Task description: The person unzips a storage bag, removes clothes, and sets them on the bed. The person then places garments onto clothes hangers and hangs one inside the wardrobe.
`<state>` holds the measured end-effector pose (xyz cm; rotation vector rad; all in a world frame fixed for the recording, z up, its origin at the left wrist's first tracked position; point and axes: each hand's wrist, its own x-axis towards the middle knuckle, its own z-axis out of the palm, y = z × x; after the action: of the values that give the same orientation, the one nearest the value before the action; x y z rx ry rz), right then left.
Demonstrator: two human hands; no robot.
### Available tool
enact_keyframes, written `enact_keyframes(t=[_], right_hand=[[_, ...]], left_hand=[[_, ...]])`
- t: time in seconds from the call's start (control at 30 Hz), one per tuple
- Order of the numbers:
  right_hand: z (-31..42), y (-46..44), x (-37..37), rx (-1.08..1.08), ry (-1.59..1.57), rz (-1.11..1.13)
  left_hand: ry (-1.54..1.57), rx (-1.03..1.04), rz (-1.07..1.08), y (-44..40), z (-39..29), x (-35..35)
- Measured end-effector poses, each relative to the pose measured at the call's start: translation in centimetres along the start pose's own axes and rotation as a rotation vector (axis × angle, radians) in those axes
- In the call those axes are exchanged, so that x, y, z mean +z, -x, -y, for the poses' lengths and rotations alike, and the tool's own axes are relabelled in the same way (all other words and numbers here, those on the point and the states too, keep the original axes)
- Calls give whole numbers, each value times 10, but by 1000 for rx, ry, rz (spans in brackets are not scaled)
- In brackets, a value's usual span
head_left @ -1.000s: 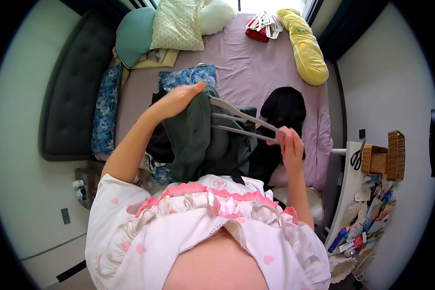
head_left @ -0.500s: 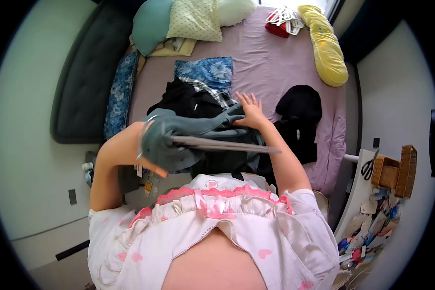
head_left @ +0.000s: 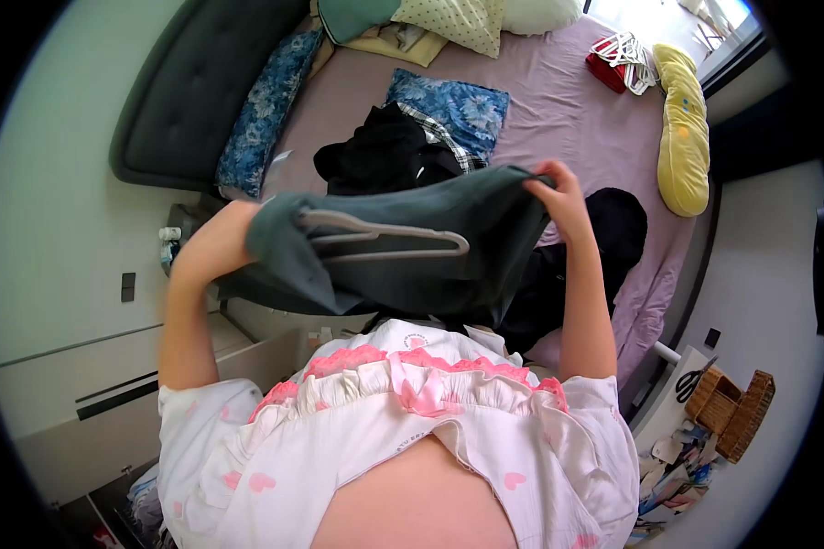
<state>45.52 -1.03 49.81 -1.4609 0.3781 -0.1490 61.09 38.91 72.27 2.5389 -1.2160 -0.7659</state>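
Observation:
A dark green garment (head_left: pixel 430 215) is stretched in the air in front of me, between my two hands. On top of it lies a light grey clothes hanger (head_left: pixel 394 240), its left end tucked under a fold of the cloth. My left hand (head_left: pixel 222 236) holds the garment's left end, its fingertips hidden by the fabric. At the upper right corner, my right hand (head_left: pixel 557 190) pinches the garment's edge between thumb and fingers. Beyond the garment, a black piece of clothing (head_left: pixel 380 151) lies crumpled on the bed.
The bed (head_left: pixel 545 101) carries a blue floral pillow (head_left: pixel 462 102), more black clothing (head_left: pixel 618 224), white hangers (head_left: pixel 627 57) and a long yellow cushion (head_left: pixel 683 137). A dark headboard (head_left: pixel 192 91) stands at left. Wicker baskets (head_left: pixel 728 407) and scissors (head_left: pixel 691 382) are at right.
The garment has been spread wide from a bunched shape. My right hand has moved right and closed on its edge, having been open. The hanger now lies across the cloth.

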Motion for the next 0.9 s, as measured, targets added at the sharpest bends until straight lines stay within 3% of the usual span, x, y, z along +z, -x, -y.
enact_keyframes(t=[0.07, 0.17, 0.23, 0.33, 0.43, 0.47, 0.57, 0.63, 0.67, 0.77, 0.9], right_hand=[[26, 13, 12, -213, -123, -220], [37, 38, 60, -481, 57, -372], [35, 57, 101, -431, 237, -330], [-5, 46, 148, -392, 251, -480], [16, 25, 185, -352, 92, -733], [19, 16, 197, -409, 40, -725], [-20, -16, 235, -493, 471, -598], [-70, -33, 268, -314, 411, -410], [-93, -37, 282, -111, 230, -326], [-161, -46, 308, 263, 296, -375], [-195, -49, 317, 303, 372, -363]], left_hand=[[-62, -82, 1, -32, 32, 30], [-36, -147, -65, -88, 70, 76], [219, -234, 16, -126, 112, 103], [431, -113, 117, -167, 139, 121], [360, -14, 191, -203, 181, 135], [365, -24, 175, -210, 191, 136], [267, -47, 124, -235, 226, 148], [150, -10, -36, -252, 266, 190], [24, -134, 15, -244, 258, 192], [-10, -126, -137, -235, 269, 233], [31, -88, -438, -227, 272, 264]])
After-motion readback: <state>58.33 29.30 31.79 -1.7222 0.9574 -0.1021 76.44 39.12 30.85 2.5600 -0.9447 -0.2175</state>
